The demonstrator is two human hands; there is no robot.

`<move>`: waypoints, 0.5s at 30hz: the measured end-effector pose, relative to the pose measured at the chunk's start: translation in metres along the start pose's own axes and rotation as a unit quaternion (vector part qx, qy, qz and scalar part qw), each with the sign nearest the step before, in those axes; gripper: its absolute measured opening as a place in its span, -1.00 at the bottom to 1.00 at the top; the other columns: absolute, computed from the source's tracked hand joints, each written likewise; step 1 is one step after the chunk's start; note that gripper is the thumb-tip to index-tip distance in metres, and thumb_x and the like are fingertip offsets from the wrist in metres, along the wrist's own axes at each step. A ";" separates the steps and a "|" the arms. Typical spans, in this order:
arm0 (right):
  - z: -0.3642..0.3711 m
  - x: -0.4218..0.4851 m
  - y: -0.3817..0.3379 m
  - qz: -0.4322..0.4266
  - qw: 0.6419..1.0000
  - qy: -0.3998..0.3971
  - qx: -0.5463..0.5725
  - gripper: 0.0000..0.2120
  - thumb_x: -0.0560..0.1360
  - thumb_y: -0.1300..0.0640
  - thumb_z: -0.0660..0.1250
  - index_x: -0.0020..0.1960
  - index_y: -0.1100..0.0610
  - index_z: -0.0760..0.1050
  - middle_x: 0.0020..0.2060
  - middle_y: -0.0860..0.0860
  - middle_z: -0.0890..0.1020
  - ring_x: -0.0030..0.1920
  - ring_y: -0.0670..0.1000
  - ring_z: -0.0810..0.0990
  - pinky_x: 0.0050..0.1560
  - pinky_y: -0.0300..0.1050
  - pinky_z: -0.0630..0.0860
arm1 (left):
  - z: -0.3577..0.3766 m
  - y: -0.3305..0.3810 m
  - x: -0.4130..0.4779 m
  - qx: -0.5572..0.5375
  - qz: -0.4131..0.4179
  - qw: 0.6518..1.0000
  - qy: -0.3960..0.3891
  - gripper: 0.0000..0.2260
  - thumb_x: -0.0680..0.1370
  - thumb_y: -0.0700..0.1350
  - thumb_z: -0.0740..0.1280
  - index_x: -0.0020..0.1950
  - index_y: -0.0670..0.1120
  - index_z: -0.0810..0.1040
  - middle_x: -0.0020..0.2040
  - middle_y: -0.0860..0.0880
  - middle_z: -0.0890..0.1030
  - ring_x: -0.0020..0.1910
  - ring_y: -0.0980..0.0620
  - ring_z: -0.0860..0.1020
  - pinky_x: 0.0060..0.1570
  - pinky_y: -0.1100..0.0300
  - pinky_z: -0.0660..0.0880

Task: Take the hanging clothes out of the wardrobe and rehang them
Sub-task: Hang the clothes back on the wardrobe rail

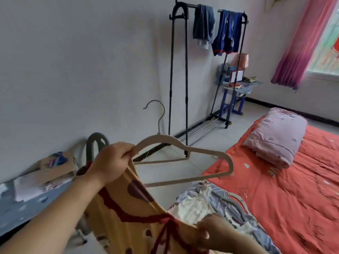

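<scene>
Right hand [207, 233] pinching garment [124, 213], hanger [183, 180] beyond

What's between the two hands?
In the head view, a yellow garment with dark red markings spans from the left hand to the right hand.

Single head-worn view, forward and downward

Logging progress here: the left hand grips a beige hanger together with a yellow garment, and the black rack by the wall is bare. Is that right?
Not quite: the head view shows the black rack holds two garments on its top rail, a grey-blue one and a bright blue one. The left hand does grip the beige hanger together with the yellow garment.
</scene>
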State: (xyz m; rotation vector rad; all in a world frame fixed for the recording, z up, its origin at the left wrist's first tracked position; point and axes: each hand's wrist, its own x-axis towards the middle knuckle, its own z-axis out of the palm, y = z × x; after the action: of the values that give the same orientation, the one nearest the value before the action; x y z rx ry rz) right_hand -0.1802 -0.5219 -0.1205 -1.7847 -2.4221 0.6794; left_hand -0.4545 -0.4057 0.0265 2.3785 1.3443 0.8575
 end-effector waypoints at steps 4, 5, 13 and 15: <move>-0.040 0.011 0.003 0.007 0.997 0.046 -0.066 -0.60 0.50 -0.01 0.22 0.29 -0.32 0.34 0.14 -0.23 0.54 0.17 -0.14 0.45 0.16 -0.25 0.30 | -0.048 -0.020 -0.027 0.042 -0.043 0.997 0.051 -0.86 0.53 -0.26 0.31 -0.06 -0.11 0.65 -0.30 0.00 0.60 -0.31 0.10 0.53 -0.33 0.34 0.37; -0.055 0.017 -0.002 -0.002 0.995 0.076 -0.067 -0.61 0.52 -0.01 0.23 0.29 -0.34 0.34 0.18 -0.29 0.50 0.19 -0.18 0.43 0.17 -0.29 0.31 | -0.059 -0.024 -0.034 0.049 -0.049 0.996 0.062 -0.86 0.52 -0.27 0.31 -0.06 -0.13 0.66 -0.28 -0.01 0.61 -0.29 0.10 0.53 -0.31 0.33 0.37; -0.155 0.061 -0.091 -0.072 0.973 0.211 -0.065 -0.78 0.47 0.15 0.36 0.08 -0.06 0.59 0.06 -0.10 0.57 0.08 -0.07 0.53 0.14 -0.10 0.48 | -0.151 -0.051 -0.095 0.135 -0.066 0.983 0.110 -0.84 0.53 -0.27 0.29 -0.08 -0.10 0.65 -0.26 -0.04 0.62 -0.25 -0.05 0.56 -0.24 0.06 0.50; -0.171 0.065 -0.135 -0.110 0.962 0.247 -0.041 -0.80 0.44 0.19 0.39 0.00 -0.05 0.62 -0.07 -0.15 0.57 -0.07 -0.13 0.57 0.03 -0.12 0.54 | -0.168 -0.053 -0.111 0.148 -0.071 0.978 0.126 -0.84 0.54 -0.27 0.27 -0.11 -0.12 0.65 -0.26 -0.04 0.61 -0.25 -0.03 0.55 -0.22 0.07 0.50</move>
State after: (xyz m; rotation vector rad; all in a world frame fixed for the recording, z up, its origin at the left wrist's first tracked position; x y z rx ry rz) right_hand -0.2713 -0.4405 0.0707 -1.4514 -2.2684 0.0921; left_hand -0.6384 -0.4798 0.0920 2.4083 1.8332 1.0036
